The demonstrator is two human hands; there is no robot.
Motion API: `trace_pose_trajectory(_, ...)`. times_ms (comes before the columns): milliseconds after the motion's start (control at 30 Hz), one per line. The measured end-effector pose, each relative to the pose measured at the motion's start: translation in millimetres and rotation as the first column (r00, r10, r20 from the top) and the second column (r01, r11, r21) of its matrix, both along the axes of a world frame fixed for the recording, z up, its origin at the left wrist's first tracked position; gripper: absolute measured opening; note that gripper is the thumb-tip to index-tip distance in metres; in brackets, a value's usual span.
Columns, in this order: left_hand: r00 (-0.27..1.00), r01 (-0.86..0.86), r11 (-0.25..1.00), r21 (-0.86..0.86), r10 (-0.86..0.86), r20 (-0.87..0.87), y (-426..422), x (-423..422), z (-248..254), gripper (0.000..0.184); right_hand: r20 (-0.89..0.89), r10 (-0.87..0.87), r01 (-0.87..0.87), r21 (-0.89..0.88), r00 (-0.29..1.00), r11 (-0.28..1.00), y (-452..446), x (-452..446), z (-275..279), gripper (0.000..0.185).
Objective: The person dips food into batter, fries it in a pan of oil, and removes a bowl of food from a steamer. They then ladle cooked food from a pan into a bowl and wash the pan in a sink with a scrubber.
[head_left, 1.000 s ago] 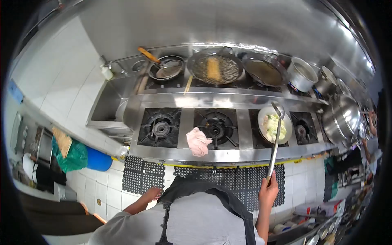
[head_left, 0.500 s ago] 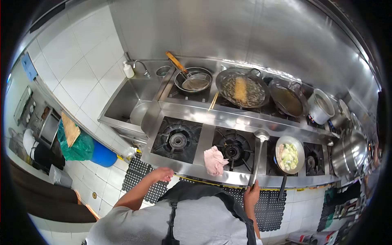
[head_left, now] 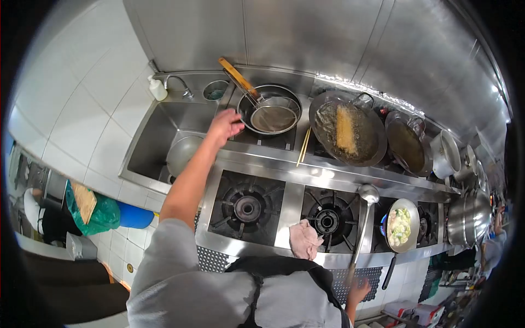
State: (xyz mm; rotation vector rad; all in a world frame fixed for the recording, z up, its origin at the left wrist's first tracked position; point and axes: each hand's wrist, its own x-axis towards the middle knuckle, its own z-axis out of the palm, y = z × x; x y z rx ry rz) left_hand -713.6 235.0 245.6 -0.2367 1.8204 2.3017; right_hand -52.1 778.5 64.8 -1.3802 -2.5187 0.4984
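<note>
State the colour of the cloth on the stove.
Pale pink: the cloth shows best in the head view.

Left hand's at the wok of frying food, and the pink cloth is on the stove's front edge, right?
Not quite: the left hand is beside the pan with the strainer, not the wok, as the head view shows. The pink cloth is on the stove's front edge.
</note>
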Motion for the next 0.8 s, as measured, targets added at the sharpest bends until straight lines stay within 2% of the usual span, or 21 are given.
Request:
trace_pose_trajectory(33,0.994,-0.035,0.995,0.092,0.025,0.103,-1.4,-42.1,-3.3,0.061,0.071,-0.002,0.014,-0.171,0.997,0.985,11.2,32.9,-13.4,0.054)
trace_pose_trajectory(100,0.988,-0.094,0.969,0.23,0.062,0.141,-5.0,-112.6,-26.3,0.068,0.265,0.023,0.093,-0.419,0.964,0.903,20.0,83.9,-21.8,0.047)
trace_pose_trajectory(133,0.983,-0.128,0.947,0.296,0.082,0.162,-3.2,-137.5,-35.7,0.072,0.369,0.052,0.136,-0.467,0.928,0.874,10.1,94.5,-11.4,0.046)
trace_pose_trajectory(200,0.971,-0.203,0.937,0.283,0.156,0.182,5.3,-164.7,-33.7,0.077,0.502,0.087,0.225,-0.529,0.861,0.818,-19.5,105.7,4.1,0.043)
trace_pose_trajectory(333,0.943,-0.272,0.891,0.363,0.171,0.286,12.4,-210.5,-49.0,0.078,0.596,0.144,0.313,-0.594,0.79,0.741,-61.3,107.6,30.7,0.038)
trace_pose_trajectory(367,0.936,-0.261,0.876,0.407,0.126,0.328,13.8,-215.0,-46.2,0.069,0.604,0.156,0.324,-0.606,0.781,0.727,-67.4,106.6,35.1,0.036)
trace_pose_trajectory(400,0.95,-0.242,0.862,0.445,0.118,0.287,17.5,-215.2,-44.7,0.056,0.612,0.165,0.333,-0.613,0.773,0.716,-71.6,106.9,39.6,0.035)
trace_pose_trajectory(433,0.935,-0.285,0.881,0.379,0.169,0.311,25.1,-209.2,-30.9,0.046,0.616,0.175,0.338,-0.622,0.769,0.706,-75.5,108.2,43.7,0.034)
trace_pose_trajectory(467,0.93,-0.221,0.892,0.393,0.072,0.361,10.5,-232.2,-51.3,0.041,0.617,0.185,0.339,-0.63,0.765,0.699,-77.9,108.8,47.6,0.033)
trace_pose_trajectory(533,0.929,-0.202,0.902,0.382,0.052,0.366,-9.4,-258.9,-73.2,0.031,0.616,0.208,0.328,-0.64,0.76,0.695,-78.8,113.4,52.3,0.031)
trace_pose_trajectory(567,0.906,-0.256,0.907,0.335,0.104,0.41,-9.4,-251.6,-57.8,0.026,0.614,0.23,0.321,-0.652,0.755,0.687,-80.5,115.8,54.1,0.031)
trace_pose_trajectory(600,0.921,-0.222,0.933,0.283,0.105,0.376,-18.5,-246.9,-50.9,0.025,0.61,0.259,0.293,-0.655,0.749,0.696,-75.7,118.9,53.2,0.03)
trace_pose_trajectory(633,0.932,-0.192,0.957,0.218,0.108,0.347,-20.3,-226.9,-29.2,0.029,0.601,0.294,0.261,-0.664,0.743,0.7,-72.6,121.0,51.8,0.029)
trace_pose_trajectory(700,0.962,-0.037,0.982,0.185,-0.015,0.273,-51.7,-207.7,-12.5,0.033,0.557,0.401,0.129,-0.684,0.727,0.718,-59.9,116.8,40.7,0.028)
trace_pose_trajectory(733,0.956,-0.08,0.973,0.216,0.014,0.294,-60.0,-193.9,-0.5,0.031,0.507,0.475,0.005,-0.687,0.719,0.727,-51.4,109.5,29.4,0.028)
trace_pose_trajectory(767,0.949,-0.121,0.962,0.245,0.04,0.312,-64.8,-177.7,16.7,0.03,0.341,0.657,-0.377,-0.606,0.673,0.701,-35.5,115.2,-6.7,0.03)
trace_pose_trajectory(800,0.968,-0.11,0.943,0.315,0.03,0.249,-56.9,-150.7,43.6,0.028,0.258,0.793,-0.703,-0.368,0.552,0.609,-18.8,123.3,-44.2,0.032)
